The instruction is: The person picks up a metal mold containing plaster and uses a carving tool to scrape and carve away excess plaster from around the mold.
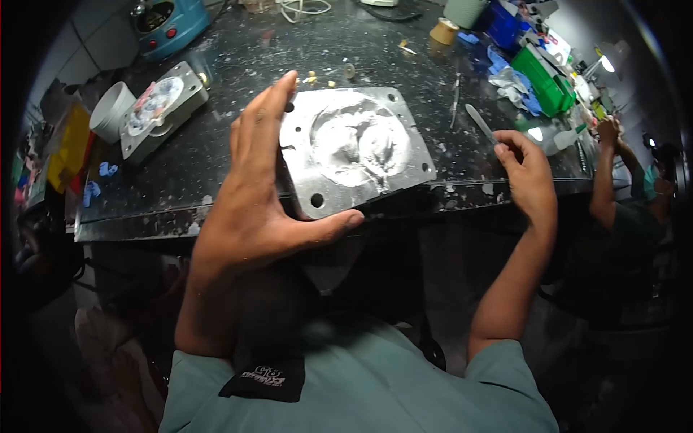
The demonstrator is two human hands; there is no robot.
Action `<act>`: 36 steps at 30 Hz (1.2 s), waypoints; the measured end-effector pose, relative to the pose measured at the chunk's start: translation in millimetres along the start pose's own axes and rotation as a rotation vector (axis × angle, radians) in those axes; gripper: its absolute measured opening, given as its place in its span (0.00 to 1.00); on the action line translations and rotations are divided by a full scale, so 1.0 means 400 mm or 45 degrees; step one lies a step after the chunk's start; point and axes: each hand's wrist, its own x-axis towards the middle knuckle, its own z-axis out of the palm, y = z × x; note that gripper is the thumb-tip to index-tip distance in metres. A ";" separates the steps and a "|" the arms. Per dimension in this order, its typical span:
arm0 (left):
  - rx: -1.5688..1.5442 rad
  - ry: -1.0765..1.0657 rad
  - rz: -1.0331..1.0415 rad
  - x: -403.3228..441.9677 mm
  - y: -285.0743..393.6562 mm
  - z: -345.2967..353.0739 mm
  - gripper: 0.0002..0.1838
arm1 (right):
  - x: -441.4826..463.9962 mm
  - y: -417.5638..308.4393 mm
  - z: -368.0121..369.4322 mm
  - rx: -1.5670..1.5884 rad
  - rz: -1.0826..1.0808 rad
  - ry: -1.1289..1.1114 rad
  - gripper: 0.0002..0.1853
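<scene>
A square metal mould half (355, 144), with corner holes and a silvery-white cavity in its face, is tilted at the bench's front edge. My left hand (249, 195) grips its near left corner, the fingers along the left side and the thumb across the front edge. To the right, above the bench edge, my right hand (528, 173) pinches a slim metal spatula (480, 121) pointing up and left, apart from the mould. The spatula's lower end is hidden in the fingers.
Another mould half (155, 108) with pink and white material leans against a white cup (112, 112). A blue machine (172, 30) stands at the back left. On the right are a green box (541, 81), crumpled blue gloves (516, 86) and a co-worker's hands (608, 133).
</scene>
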 end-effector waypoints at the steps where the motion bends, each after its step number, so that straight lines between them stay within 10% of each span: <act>1: -0.013 0.033 0.053 0.005 -0.010 0.002 0.71 | -0.015 -0.002 -0.001 0.107 -0.042 0.053 0.10; 10: 0.030 0.111 0.039 0.004 0.011 0.036 0.66 | -0.169 -0.143 0.137 1.690 -0.419 0.263 0.08; 17: 0.343 -0.018 0.236 0.018 0.025 -0.006 0.53 | -0.252 -0.154 0.214 1.579 -0.384 0.038 0.32; 21: 0.403 -0.132 0.213 0.041 0.060 -0.038 0.55 | -0.302 -0.197 0.221 1.437 -0.158 -0.074 0.16; 36: 0.657 -0.351 0.277 0.098 0.094 -0.020 0.58 | -0.254 -0.187 0.247 0.538 -0.992 0.245 0.16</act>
